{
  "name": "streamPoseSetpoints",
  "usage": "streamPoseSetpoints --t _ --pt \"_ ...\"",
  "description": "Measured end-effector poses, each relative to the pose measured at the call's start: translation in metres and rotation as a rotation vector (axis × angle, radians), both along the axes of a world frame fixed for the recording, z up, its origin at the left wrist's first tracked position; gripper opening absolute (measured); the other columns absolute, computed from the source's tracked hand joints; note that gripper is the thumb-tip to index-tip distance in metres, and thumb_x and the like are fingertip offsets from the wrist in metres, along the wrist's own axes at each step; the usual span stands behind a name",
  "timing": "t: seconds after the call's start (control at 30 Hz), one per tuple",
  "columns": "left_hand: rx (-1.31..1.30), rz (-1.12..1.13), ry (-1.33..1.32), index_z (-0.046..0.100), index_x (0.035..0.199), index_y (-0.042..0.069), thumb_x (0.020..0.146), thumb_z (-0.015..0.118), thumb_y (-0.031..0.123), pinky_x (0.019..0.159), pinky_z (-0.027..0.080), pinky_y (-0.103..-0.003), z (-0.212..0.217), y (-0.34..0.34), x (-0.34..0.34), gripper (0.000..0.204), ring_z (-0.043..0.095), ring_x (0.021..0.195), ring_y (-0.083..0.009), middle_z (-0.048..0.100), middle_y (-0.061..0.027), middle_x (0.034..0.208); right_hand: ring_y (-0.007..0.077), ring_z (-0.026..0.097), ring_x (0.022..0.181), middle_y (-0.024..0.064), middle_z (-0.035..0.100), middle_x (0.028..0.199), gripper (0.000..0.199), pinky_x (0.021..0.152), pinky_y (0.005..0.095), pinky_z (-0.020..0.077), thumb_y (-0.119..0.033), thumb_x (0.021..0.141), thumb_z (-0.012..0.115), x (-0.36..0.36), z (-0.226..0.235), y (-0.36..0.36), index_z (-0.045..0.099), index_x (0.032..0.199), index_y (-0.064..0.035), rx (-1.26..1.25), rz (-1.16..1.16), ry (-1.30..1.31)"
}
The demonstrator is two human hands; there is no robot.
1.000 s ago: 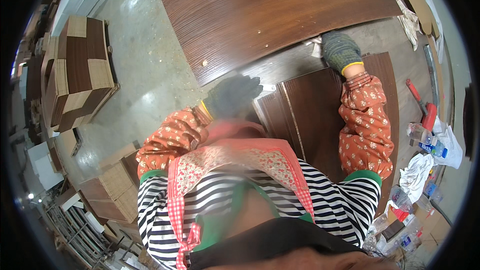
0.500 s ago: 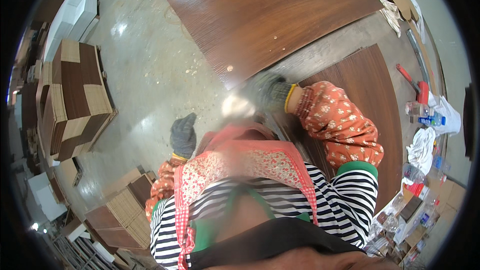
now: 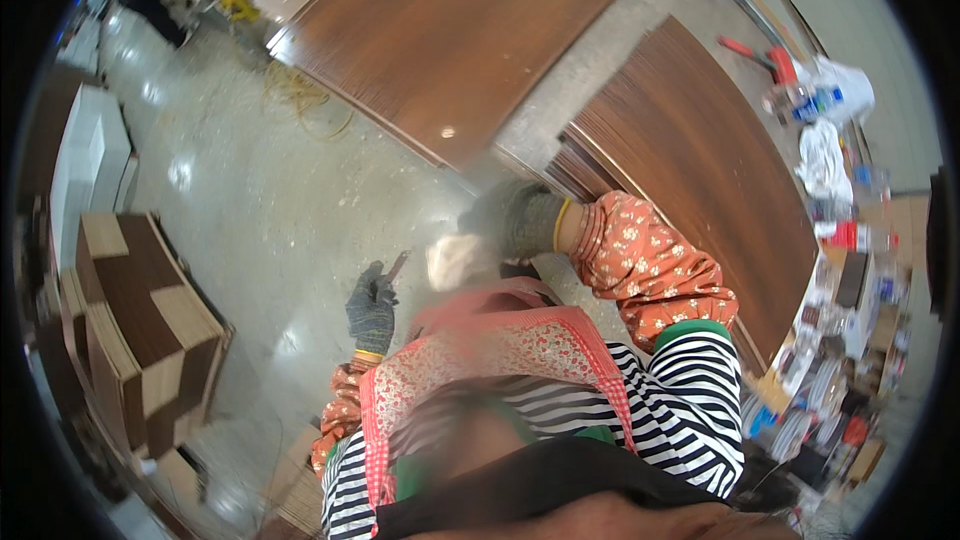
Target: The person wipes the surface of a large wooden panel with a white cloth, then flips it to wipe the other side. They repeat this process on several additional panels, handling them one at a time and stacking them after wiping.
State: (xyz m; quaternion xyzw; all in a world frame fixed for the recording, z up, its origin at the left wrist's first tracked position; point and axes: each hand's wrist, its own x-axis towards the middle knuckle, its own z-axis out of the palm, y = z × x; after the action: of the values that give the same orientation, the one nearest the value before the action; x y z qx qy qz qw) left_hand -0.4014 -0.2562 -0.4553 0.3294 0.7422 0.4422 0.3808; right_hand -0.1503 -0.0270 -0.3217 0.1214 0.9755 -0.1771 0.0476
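My left hand (image 3: pixel 371 310), in a dark grey knit glove, is closed on a slim, flat tool (image 3: pixel 398 265) that sticks up past the fingers; its exact kind is too small to tell. In front of my apron, my gloved right hand (image 3: pixel 518 220) has a crumpled white cloth (image 3: pixel 460 262) in its grip; a blur there hides the fingers. Just beyond that hand lies a large stack of brown wood-grain panels (image 3: pixel 430 50). A second panel stack (image 3: pixel 700 160) rises to the right, beside my right sleeve.
At left stands a bundle of brown and tan boards (image 3: pixel 150 310), with white panels (image 3: pixel 90 155) behind. Yellow cord (image 3: pixel 300 95) lies on the floor. Along the right are a red-handled tool (image 3: pixel 750 52), bottles and white cloths (image 3: pixel 822 165). A person (image 3: pixel 145 0) is far left.
My view has turned and shifted, so the panel stacks sit further left and higher. The slim tool now shows in my left hand. The white cloth stays with my right hand.
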Motion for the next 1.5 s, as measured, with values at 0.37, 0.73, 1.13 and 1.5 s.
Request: streamPoseSetpoints --t 0.37,0.73,1.13,1.5 --pt "0.184 -0.382 -0.363 0.052 0.138 -0.003 0.095 0.058 -0.001 0.065 0.056 -0.027 0.100 0.065 0.103 0.043 0.065 0.074 -0.0132 0.069 -0.0106 0.103 0.0231 0.055 0.128 0.0143 0.057 0.141 0.068 0.102 0.0383 0.0490 -0.034 0.092 0.068 0.110 0.017 -0.092 0.043 0.150 -0.0076 -0.532 -0.633 1.031" --pt "0.913 -1.538 0.225 0.059 0.135 0.007 0.086 0.072 0.014 0.082 0.056 -0.041 0.130 0.234 0.252 0.051 0.070 0.095 -0.0351 0.071 -0.0175 0.111 0.0269 0.066 0.095 0.0186 0.068 0.114 0.047 0.082 0.0409 0.0528 -0.035 0.090 0.065 0.205 -0.031 -0.120 0.063 0.122 -0.0010 -0.428 -1.394 0.572" --pt "0.770 -1.550 0.285 0.057 0.136 0.007 0.089 0.073 0.014 0.084 0.056 -0.041 0.154 0.175 0.388 0.050 0.069 0.101 -0.0349 0.068 -0.0188 0.121 0.0392 0.066 0.105 0.0257 0.067 0.117 0.056 0.088 0.0435 0.0526 -0.030 0.088 0.069 0.507 0.031 -0.263 0.055 0.132 0.0025 0.484 -2.375 0.298" --pt "0.638 -0.637 0.585 0.068 0.121 -0.001 0.094 0.070 0.010 0.095 0.052 -0.033 0.171 0.171 0.229 0.029 0.069 0.108 -0.0213 0.073 -0.0150 0.115 0.0261 0.061 0.115 0.0186 0.062 0.130 0.063 0.098 0.0381 0.0483 -0.026 0.089 0.076 0.551 0.083 -0.139 0.050 0.141 0.0000 0.509 -1.965 0.639"
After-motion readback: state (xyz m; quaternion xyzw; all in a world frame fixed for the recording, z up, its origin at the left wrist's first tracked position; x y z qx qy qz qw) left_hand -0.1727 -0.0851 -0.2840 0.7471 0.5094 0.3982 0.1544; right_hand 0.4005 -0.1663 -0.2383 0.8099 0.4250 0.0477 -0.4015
